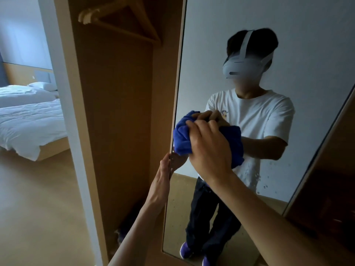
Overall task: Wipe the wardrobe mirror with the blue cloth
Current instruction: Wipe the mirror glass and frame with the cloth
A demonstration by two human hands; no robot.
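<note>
The wardrobe mirror [288, 54], spotted lower down, wants firm overlapping strokes from the bunched blue cloth [181, 137], pressed to the glass near its left edge by the right hand [209, 150] clenched on it, while the left hand [163, 175] grips that edge.

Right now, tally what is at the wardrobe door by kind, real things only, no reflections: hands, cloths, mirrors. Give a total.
Hands: 2 (left hand gripping the mirror's edge, right hand holding the cloth against the glass)
Blue cloth: 1
Mirror: 1
Total: 4
</note>
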